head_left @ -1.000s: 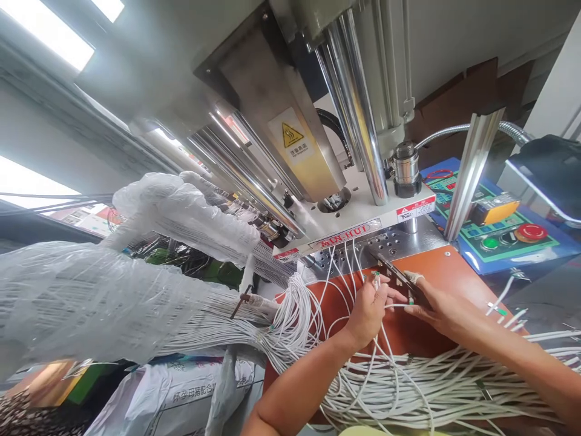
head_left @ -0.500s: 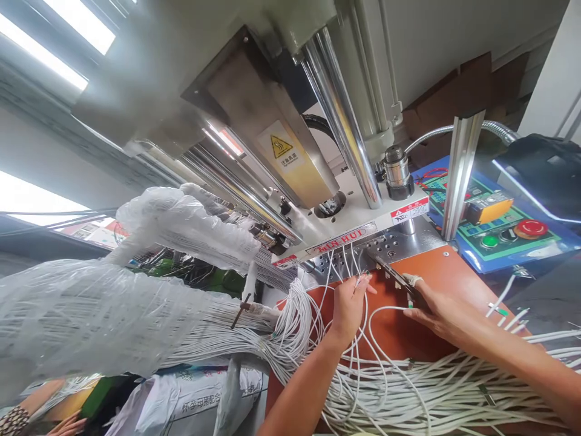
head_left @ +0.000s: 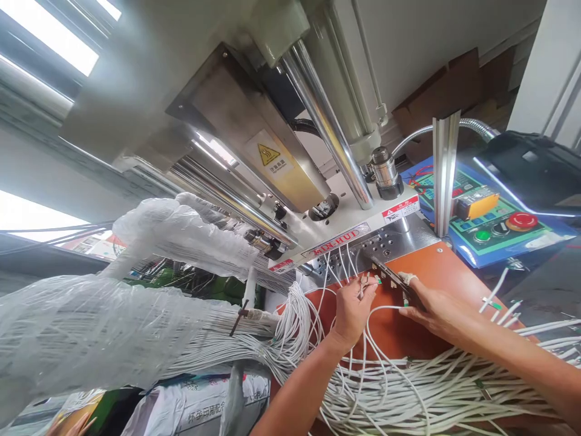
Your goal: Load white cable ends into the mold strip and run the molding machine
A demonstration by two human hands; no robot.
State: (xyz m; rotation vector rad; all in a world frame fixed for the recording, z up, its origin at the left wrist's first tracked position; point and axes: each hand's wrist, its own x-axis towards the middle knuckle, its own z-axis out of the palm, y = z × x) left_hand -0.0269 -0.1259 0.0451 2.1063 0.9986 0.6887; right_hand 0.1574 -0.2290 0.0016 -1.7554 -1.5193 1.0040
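Pinching white wire ends (head_left: pixel 362 287) between its fingers, nearly closed, the left hand (head_left: pixel 350 315) sits over the orange-brown tabletop (head_left: pixel 447 266), just beside a dark slotted metal bar (head_left: pixel 394 275). The right hand (head_left: pixel 429 309) has its fingers closed on that bar, with one fingertip wrapped in white tape. A loose mass of white wires (head_left: pixel 408 393) spreads across the lower right, and a plastic-wrapped wire bundle (head_left: pixel 91 333) stretches along the left. A press machine (head_left: pixel 254 163) looms above, with a control panel (head_left: pixel 481 233) at upper right.
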